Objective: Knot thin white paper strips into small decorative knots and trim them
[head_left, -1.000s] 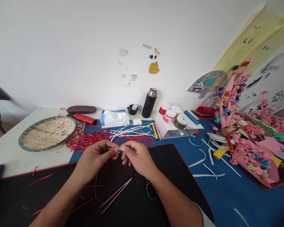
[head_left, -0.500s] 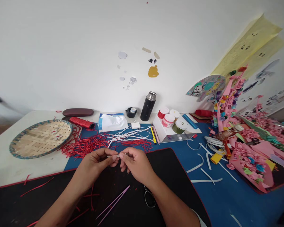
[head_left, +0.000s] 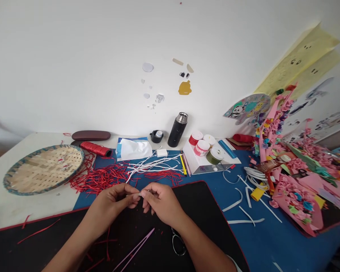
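Note:
My left hand (head_left: 113, 204) and my right hand (head_left: 160, 202) meet fingertip to fingertip over the black mat (head_left: 204, 204). Both pinch a thin white paper strip (head_left: 139, 194) between thumb and fingers. Just beyond them lie a heap of red paper strips (head_left: 102, 176) and a bunch of white strips (head_left: 155, 164). A purple pair of tweezers (head_left: 134, 249) lies on the mat below my hands. Scissors (head_left: 177, 243) sit partly hidden under my right forearm.
A woven basket tray (head_left: 42, 168) stands at the left, with a red spool (head_left: 96, 149) and a dark case (head_left: 91, 135) behind it. A black flask (head_left: 179, 129), paint jars (head_left: 202, 145) and a tissue pack (head_left: 133, 148) line the back. Pink paper crafts (head_left: 297, 181) crowd the right.
My hands stay pinched together on the white strip. The view has shifted, so the hands and the table sit a little lower in the picture.

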The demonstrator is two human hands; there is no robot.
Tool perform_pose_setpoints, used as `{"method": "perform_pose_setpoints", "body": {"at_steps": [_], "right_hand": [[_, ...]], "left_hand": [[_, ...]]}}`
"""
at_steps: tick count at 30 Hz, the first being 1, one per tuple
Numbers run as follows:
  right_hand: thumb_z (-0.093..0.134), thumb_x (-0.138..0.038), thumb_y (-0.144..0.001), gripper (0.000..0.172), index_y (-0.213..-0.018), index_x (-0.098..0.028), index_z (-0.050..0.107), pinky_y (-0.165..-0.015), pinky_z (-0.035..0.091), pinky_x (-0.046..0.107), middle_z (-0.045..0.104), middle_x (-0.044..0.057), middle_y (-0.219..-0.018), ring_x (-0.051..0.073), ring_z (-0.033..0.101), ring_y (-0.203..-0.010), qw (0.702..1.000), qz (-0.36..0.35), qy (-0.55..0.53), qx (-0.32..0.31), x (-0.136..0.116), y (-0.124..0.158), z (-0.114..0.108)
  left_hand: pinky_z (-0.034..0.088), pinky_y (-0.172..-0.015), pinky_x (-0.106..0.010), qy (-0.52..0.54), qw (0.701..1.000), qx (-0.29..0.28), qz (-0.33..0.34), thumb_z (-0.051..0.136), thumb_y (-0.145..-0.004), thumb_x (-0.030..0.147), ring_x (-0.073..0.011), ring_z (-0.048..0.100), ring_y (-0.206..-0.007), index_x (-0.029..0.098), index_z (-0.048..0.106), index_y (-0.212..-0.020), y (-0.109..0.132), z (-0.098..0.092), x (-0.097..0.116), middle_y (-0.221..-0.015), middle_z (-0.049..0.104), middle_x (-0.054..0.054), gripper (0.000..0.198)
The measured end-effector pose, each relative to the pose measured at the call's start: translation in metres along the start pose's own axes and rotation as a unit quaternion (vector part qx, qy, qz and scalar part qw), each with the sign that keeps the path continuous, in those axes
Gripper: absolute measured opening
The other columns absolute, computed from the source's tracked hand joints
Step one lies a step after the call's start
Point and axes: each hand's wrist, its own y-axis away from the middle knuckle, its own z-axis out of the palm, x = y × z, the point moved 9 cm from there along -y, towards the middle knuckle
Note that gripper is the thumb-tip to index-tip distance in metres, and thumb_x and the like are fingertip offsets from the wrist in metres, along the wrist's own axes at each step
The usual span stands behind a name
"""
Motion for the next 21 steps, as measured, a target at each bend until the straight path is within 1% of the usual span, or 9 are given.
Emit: {"method": "perform_pose_setpoints", "body": {"at_steps": [3, 6, 8, 11, 14, 17, 19, 21], "right_hand": [[0.066, -0.046, -0.097, 0.030, -0.095, -0.016, 0.070, -0.046, 0.043, 0.019, 0.066, -0.001, -0.070, 0.012, 0.065, -0.054, 1.000, 0.003, -0.007, -0.004, 0.002, -0.001, 0.001], [0.068, -0.052, -0.094, 0.036, -0.098, -0.016, 0.071, -0.045, 0.041, 0.019, 0.067, -0.001, -0.071, 0.011, 0.064, -0.053, 1.000, 0.013, -0.016, -0.005, 0.004, -0.004, -0.002], [0.069, -0.055, -0.092, 0.040, -0.100, -0.016, 0.071, -0.045, 0.041, 0.020, 0.067, -0.001, -0.070, 0.012, 0.064, -0.053, 0.999, 0.015, -0.020, 0.019, 0.002, -0.006, -0.012], [0.068, -0.056, -0.092, 0.040, -0.100, -0.017, 0.071, -0.046, 0.041, 0.021, 0.067, -0.001, -0.072, 0.013, 0.064, -0.053, 0.997, 0.021, -0.018, 0.070, -0.004, -0.006, -0.035], [0.067, -0.045, -0.095, 0.027, -0.097, -0.018, 0.071, -0.053, 0.045, 0.023, 0.067, -0.002, -0.072, 0.012, 0.062, -0.055, 0.992, 0.002, 0.070, 0.106, -0.018, -0.003, -0.059], [0.065, -0.033, -0.098, 0.015, -0.094, -0.020, 0.072, -0.063, 0.049, 0.026, 0.069, -0.002, -0.078, 0.012, 0.063, -0.058, 0.975, -0.022, 0.187, 0.122, -0.033, -0.002, -0.077], [0.065, -0.026, -0.099, 0.010, -0.095, -0.021, 0.073, -0.070, 0.050, 0.028, 0.072, -0.002, -0.082, 0.014, 0.066, -0.066, 0.956, -0.030, 0.267, 0.121, -0.040, -0.003, -0.082], [0.068, -0.020, -0.099, 0.007, -0.096, -0.022, 0.074, -0.080, 0.050, 0.029, 0.077, 0.000, -0.093, 0.018, 0.071, -0.084, 0.929, -0.056, 0.352, 0.103, -0.049, -0.006, -0.076]], "left_hand": [[0.053, -0.069, -0.030, 0.000, 1.000, 0.004, 0.005, 0.086, -0.071, 0.055, -0.0219, 0.068, -0.070, 0.023, 0.082, -0.074, -0.001, -0.002, -0.002, -0.071, 0.078, -0.003, 0.032], [0.053, -0.069, -0.030, -0.017, 0.999, 0.030, 0.015, 0.085, -0.072, 0.056, -0.0224, 0.069, -0.072, 0.023, 0.083, -0.077, -0.002, -0.010, -0.003, -0.071, 0.078, -0.004, 0.034], [0.053, -0.068, -0.031, -0.016, 0.998, 0.061, 0.011, 0.086, -0.070, 0.058, -0.0239, 0.071, -0.072, 0.023, 0.084, -0.080, -0.003, -0.018, -0.006, -0.072, 0.079, -0.004, 0.036], [0.056, -0.070, -0.034, 0.003, 0.995, 0.104, 0.008, 0.088, -0.067, 0.060, -0.0267, 0.075, -0.075, 0.024, 0.084, -0.083, -0.002, -0.028, -0.008, -0.077, 0.082, -0.005, 0.039], [0.059, -0.074, -0.037, 0.023, 0.992, 0.120, 0.019, 0.090, -0.065, 0.061, -0.0288, 0.077, -0.077, 0.025, 0.084, -0.082, -0.001, -0.031, -0.006, -0.079, 0.084, -0.006, 0.040], [0.060, -0.074, -0.038, 0.032, 0.991, 0.125, 0.025, 0.091, -0.063, 0.062, -0.0295, 0.077, -0.076, 0.025, 0.083, -0.082, 0.000, -0.032, -0.005, -0.078, 0.084, -0.006, 0.041], [0.059, -0.073, -0.037, 0.029, 0.992, 0.124, 0.026, 0.090, -0.064, 0.061, -0.0290, 0.077, -0.076, 0.025, 0.084, -0.082, -0.001, -0.031, -0.006, -0.078, 0.084, -0.005, 0.041], [0.059, -0.074, -0.037, 0.029, 0.992, 0.117, 0.023, 0.089, -0.065, 0.060, -0.0286, 0.077, -0.076, 0.025, 0.084, -0.083, -0.001, -0.029, -0.007, -0.079, 0.084, -0.005, 0.040]]}}
